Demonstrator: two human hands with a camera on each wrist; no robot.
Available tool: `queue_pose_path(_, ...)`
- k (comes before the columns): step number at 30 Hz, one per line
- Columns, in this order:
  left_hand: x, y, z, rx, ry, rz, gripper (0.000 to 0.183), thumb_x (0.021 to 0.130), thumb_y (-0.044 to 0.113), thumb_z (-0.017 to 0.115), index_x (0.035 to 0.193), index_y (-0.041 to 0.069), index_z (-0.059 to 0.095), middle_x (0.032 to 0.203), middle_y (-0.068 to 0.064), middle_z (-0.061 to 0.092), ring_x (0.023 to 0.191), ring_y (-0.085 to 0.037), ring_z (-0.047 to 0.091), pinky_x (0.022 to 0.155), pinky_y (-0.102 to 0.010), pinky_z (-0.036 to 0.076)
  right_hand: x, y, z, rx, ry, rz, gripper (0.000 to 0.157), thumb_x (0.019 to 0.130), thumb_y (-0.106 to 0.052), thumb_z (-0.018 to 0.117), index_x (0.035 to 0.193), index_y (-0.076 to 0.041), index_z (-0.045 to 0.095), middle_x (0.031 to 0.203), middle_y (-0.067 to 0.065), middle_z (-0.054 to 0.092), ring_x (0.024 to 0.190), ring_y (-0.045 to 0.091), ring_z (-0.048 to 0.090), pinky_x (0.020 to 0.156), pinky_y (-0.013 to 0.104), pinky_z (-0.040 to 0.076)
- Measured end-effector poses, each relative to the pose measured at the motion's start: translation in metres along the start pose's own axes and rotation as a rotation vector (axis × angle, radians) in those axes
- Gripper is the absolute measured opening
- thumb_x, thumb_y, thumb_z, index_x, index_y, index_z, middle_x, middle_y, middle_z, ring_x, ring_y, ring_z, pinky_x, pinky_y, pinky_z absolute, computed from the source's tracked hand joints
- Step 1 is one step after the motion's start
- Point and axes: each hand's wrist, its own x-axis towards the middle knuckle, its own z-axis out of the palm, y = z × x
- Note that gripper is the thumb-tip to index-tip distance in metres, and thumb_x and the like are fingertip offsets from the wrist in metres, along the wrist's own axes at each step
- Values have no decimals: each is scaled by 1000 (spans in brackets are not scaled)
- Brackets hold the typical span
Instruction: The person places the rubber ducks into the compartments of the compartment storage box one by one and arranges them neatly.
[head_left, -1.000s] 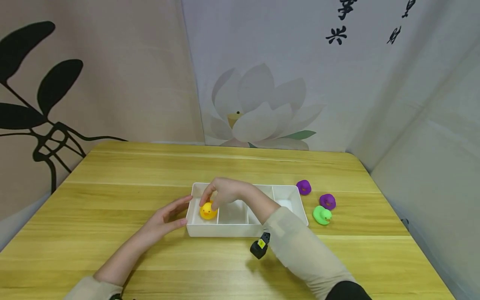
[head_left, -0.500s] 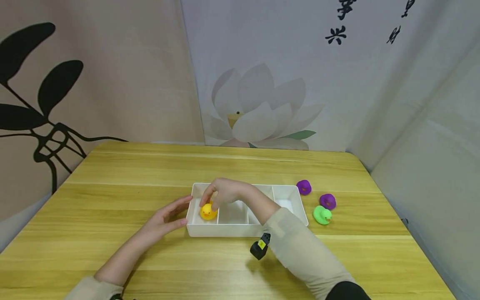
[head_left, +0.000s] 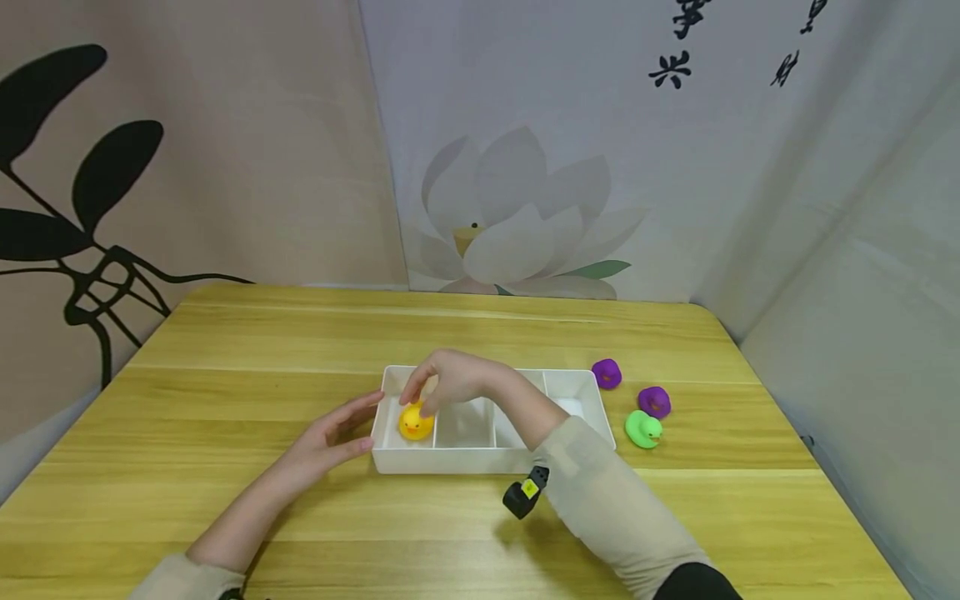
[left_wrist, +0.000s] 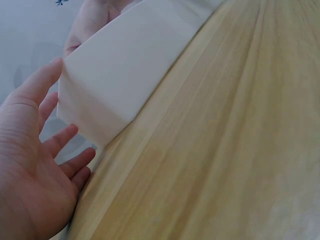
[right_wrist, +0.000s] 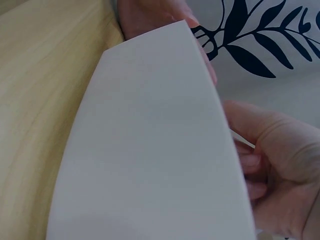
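Note:
A yellow rubber duck [head_left: 415, 423] sits in the left-end compartment of a white divided tray [head_left: 450, 461]. Just above the duck is my right hand [head_left: 456, 379], its fingers bent downward and thumb close to the duck's side; whether a fingertip still touches it is hard to tell. In the right wrist view the tray wall [right_wrist: 145, 125] hides the duck from sight. At the tray's left end, my left hand [head_left: 333, 433] rests thumb and fingertips against the wall, fingers spread and fairly straight, as the left wrist view of this hand [left_wrist: 35, 165] confirms.
Right of the tray, two purple rubber ducks [head_left: 607, 374] [head_left: 655, 402] and a green one [head_left: 643, 429] lie on the wooden table [head_left: 300, 533]. A black wrist camera [head_left: 522, 493] hangs below my right forearm, in front of the tray. Printed curtains [head_left: 525, 167] stand behind.
My right hand has risen slightly off the yellow rubber duck, which stays in its compartment. My left hand and the tray hold the same place.

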Motion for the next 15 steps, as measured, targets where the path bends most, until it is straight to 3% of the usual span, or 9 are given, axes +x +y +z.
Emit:
queue_pose_path(9, 0, 0, 0, 12, 2, -4, 56, 95, 9, 57, 147, 8, 36, 144, -25, 38, 130, -48, 33, 97, -64, 32, -9, -3, -5, 74, 26, -49, 27, 81, -4, 73, 108, -6, 73, 103, -1, 69, 110, 28, 56, 87, 30, 45)
queue_pose_path(15, 0, 0, 0, 19, 12, -23, 57, 95, 10, 59, 147, 10, 37, 144, -23, 39, 130, -46, 34, 98, -64, 32, -18, -4, -8, 78, 60, -71, 25, 83, -7, 73, 108, -7, 73, 104, 2, 69, 107, 24, 58, 92, 37, 43)
